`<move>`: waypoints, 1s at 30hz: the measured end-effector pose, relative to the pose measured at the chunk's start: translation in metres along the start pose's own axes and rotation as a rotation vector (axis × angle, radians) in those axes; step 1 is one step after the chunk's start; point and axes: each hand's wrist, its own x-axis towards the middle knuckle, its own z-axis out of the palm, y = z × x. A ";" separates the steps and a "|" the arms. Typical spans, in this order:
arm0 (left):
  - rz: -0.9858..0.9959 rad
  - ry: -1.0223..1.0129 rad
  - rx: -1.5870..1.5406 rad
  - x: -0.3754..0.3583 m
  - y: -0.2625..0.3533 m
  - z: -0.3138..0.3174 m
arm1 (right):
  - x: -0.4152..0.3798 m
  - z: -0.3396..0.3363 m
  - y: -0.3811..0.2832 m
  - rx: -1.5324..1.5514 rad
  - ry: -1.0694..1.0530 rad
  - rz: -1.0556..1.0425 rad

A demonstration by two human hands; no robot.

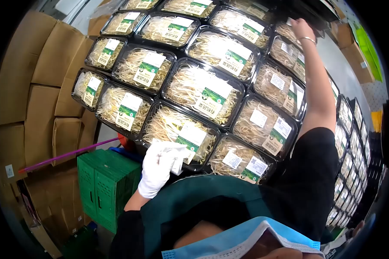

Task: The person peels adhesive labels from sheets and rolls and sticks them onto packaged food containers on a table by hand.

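My left hand (154,170), in a white glove, is closed round a strip of white labels (175,156) beside the nearest tray of bean sprouts (166,123). My bare right hand (301,29) reaches to the far right, its fingers pinched on a small white label (289,21) over a sprout tray (285,32). Black trays of sprouts under clear film lie in rows, each with a green and white label. Those in the right-hand rows, such as one tray (257,123), also carry a small white sticker (258,117).
Flattened brown cardboard (43,82) stands at the left. Below it are a green crate (110,185) and a thin purple pole (73,152). More packed trays (347,172) fill the right side. A cardboard box (354,56) is at the upper right.
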 end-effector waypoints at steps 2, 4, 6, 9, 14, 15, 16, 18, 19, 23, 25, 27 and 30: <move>-0.085 0.005 -0.071 -0.004 0.007 -0.001 | 0.016 0.016 0.007 -0.071 -0.087 0.093; -0.037 -0.009 -0.003 -0.005 0.010 -0.002 | 0.006 0.028 0.001 -0.170 -0.070 0.060; -0.163 0.002 -0.091 -0.009 0.011 -0.001 | -0.009 0.018 0.003 -0.287 -0.096 0.129; -0.209 -0.057 -0.304 -0.017 0.012 -0.002 | -0.013 0.007 0.028 -0.221 -0.126 0.336; -0.235 -0.174 -0.299 -0.010 0.006 -0.017 | -0.095 -0.014 0.001 0.499 -0.259 -0.361; -0.218 -0.162 -0.273 -0.009 0.008 -0.016 | -0.153 -0.035 -0.031 0.828 -0.470 -0.483; -0.206 -0.153 -0.313 -0.008 0.006 -0.017 | -0.212 -0.061 -0.062 0.922 -0.697 -0.517; -0.121 -0.122 -0.365 -0.015 -0.001 -0.021 | -0.304 -0.089 -0.098 0.842 -0.897 -0.863; -0.036 -0.109 -0.383 -0.017 -0.005 -0.025 | -0.349 -0.095 -0.111 0.960 -0.931 -0.852; 0.348 -0.187 -0.316 -0.019 -0.023 -0.067 | -0.431 -0.107 -0.160 1.132 -0.782 -0.669; 0.196 -0.261 -0.230 -0.025 -0.010 -0.085 | -0.428 -0.102 -0.171 0.990 -0.433 -0.665; 0.130 -0.403 -0.283 -0.026 -0.011 -0.116 | -0.404 -0.102 -0.183 0.928 -0.504 -0.461; 0.037 -0.384 -0.432 -0.022 -0.035 -0.158 | -0.408 -0.069 -0.206 0.449 -0.367 -0.506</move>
